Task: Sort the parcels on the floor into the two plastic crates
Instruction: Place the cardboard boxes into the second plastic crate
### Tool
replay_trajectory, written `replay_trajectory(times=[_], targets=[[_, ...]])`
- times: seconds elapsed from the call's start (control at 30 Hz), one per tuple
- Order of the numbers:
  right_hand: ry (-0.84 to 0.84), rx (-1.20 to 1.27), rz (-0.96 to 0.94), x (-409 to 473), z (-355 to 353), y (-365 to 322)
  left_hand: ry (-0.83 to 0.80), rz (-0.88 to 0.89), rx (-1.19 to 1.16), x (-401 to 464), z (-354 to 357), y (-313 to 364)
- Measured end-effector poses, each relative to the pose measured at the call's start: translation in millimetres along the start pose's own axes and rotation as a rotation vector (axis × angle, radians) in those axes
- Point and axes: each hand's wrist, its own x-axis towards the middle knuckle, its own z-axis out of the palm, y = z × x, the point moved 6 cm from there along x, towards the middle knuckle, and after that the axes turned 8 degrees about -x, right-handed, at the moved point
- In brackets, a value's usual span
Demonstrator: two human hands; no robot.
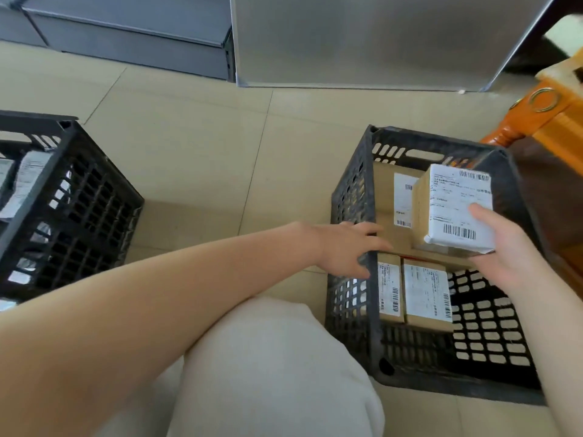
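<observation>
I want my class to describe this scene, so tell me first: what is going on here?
A person is sorting parcels into crates on a tiled floor. The right hand holds a small cardboard parcel with a white shipping label over the right crate, which already holds three labelled boxes: a larger one at the back and two smaller ones side by side. The left hand rests on that crate's near-left rim, fingers spread. The left crate holds grey bagged parcels.

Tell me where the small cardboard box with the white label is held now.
In the head view, the small cardboard box with the white label is at the right, held by the right hand above the open black plastic crate, over the parcels inside.
</observation>
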Motion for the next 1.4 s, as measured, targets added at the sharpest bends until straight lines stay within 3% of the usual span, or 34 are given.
replay_trajectory(times=[0.17,0.37,0.7,0.8,1.03,1.4], targets=[[0.128,-0.043,0.097,-6.5,-61.0,36.1,0.019,0.041,0.159,4.0,6.9,-2.8],[0.269,-0.287,0.122,-5.4,-120.6,71.2,0.034,0.077,0.146,8.4,8.0,0.8],[0.231,-0.539,0.236,1.6,-196.8,119.3,0.008,0.046,0.026,5.1,10.1,-4.1],[0.212,-0.581,0.31,-9.0,-185.7,130.8,-0.006,0.031,0.01,3.5,11.0,-4.0],[0.236,-0.309,0.366,-29.1,-124.8,131.0,-0.017,0.021,-0.001,3.8,13.4,-6.2],[0.221,-0.622,0.265,-16.2,-112.7,135.6,-0.012,0.032,-0.032,5.7,15.0,-9.9]])
